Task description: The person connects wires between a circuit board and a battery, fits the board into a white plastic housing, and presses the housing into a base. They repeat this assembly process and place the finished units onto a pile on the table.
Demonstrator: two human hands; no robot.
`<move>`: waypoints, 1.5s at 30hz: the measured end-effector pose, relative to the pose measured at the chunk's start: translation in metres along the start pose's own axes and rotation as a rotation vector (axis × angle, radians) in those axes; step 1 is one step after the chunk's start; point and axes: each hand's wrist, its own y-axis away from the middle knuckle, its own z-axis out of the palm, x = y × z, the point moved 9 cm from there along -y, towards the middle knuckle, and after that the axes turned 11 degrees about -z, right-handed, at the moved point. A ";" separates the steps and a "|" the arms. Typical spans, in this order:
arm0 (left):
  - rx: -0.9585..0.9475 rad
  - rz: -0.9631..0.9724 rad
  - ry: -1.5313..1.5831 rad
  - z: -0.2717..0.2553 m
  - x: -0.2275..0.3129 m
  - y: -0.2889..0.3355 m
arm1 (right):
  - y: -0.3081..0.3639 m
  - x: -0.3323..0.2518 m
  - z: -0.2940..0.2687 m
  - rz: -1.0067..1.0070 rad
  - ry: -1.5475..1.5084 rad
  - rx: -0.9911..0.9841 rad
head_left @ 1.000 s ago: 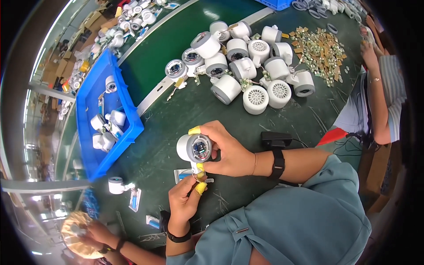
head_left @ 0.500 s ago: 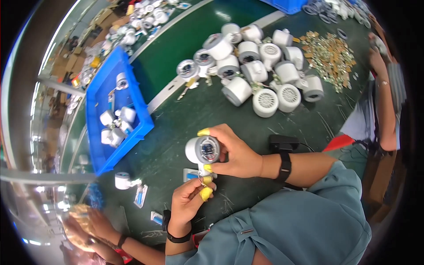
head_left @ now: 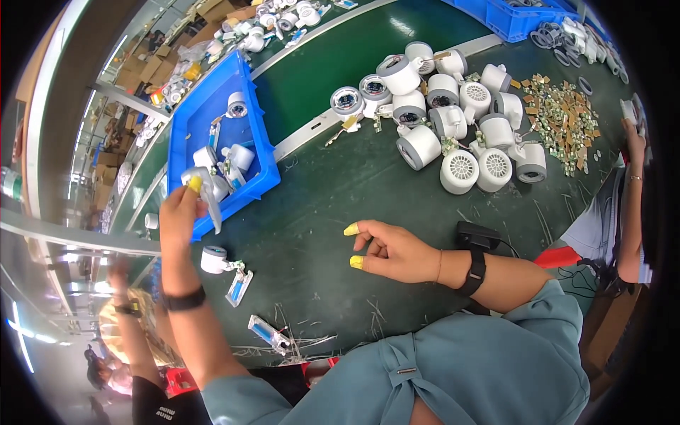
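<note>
My left hand is at the near edge of the blue bin, fingers closed on a white part smeared by motion; it looks like the white round housing with its handle piece. Several white housings lie inside the bin. Over the green table, my right hand holds nothing, its thumb and index finger apart. Yellow tape covers fingertips on both hands. Below the bin lies a white housing wired to a handle piece with a blue cell. Another handle piece lies near the table's front edge.
A heap of white housings with grey rims sits at the back right, beside a pile of small circuit boards. A black box with a cable lies by my right wrist. Other people's arms show at right and lower left.
My left hand has moved left and away to the bin with the white housing. My right hand has let go of it and opened. The view has shifted left.
</note>
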 end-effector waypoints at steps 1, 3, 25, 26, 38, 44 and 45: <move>0.052 -0.014 -0.069 -0.009 -0.010 -0.017 | 0.000 0.001 0.003 0.003 -0.003 -0.014; 0.070 0.079 -0.195 -0.023 -0.016 -0.039 | -0.002 -0.004 0.002 -0.063 0.022 0.022; -0.336 0.127 -0.259 0.062 -0.105 0.223 | 0.007 0.006 -0.005 0.027 0.100 0.028; -0.328 0.121 -0.289 0.066 -0.106 0.220 | 0.006 0.002 -0.004 -0.001 0.127 0.015; -0.260 0.417 -0.177 0.145 -0.039 0.195 | -0.023 -0.091 -0.107 -0.148 1.690 0.429; -0.302 0.468 -0.065 0.169 -0.012 0.190 | -0.037 -0.063 -0.070 -0.227 1.494 0.110; -0.319 0.440 -0.043 0.170 -0.013 0.188 | -0.031 -0.069 -0.047 -0.407 1.380 -0.017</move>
